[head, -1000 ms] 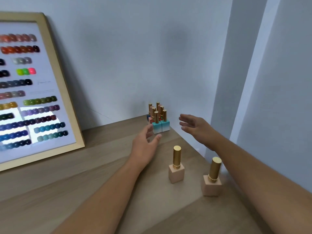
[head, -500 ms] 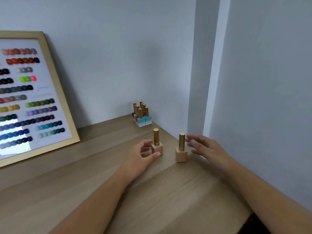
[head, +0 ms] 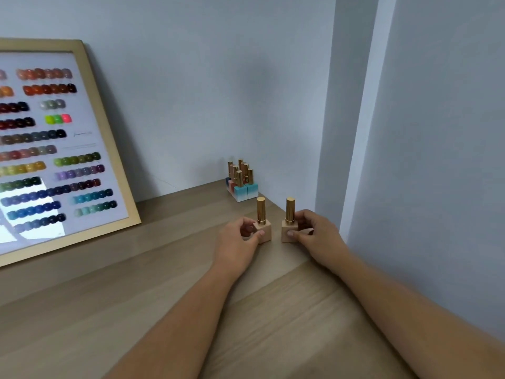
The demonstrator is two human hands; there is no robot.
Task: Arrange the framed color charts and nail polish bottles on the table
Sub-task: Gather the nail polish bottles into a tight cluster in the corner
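Two beige square nail polish bottles with gold caps stand upright side by side on the wooden table (head: pixel 136 310). My left hand (head: pixel 237 243) pinches the base of the left bottle (head: pixel 263 228). My right hand (head: pixel 317 236) grips the base of the right bottle (head: pixel 289 228). Behind them, in the table's back corner, stands a tight cluster of several coloured bottles (head: pixel 241 183) with gold caps. A large framed color chart (head: pixel 54 149) with rows of colour swatches leans against the wall at the left.
Grey walls close off the back and right of the table, with a wall corner (head: pixel 352 160) just right of my right hand. The table's right edge runs close beside the right bottle.
Both hands drew back from the corner cluster to the two beige bottles and closed on their bases. The view shifted, so the cluster now lies farther off.
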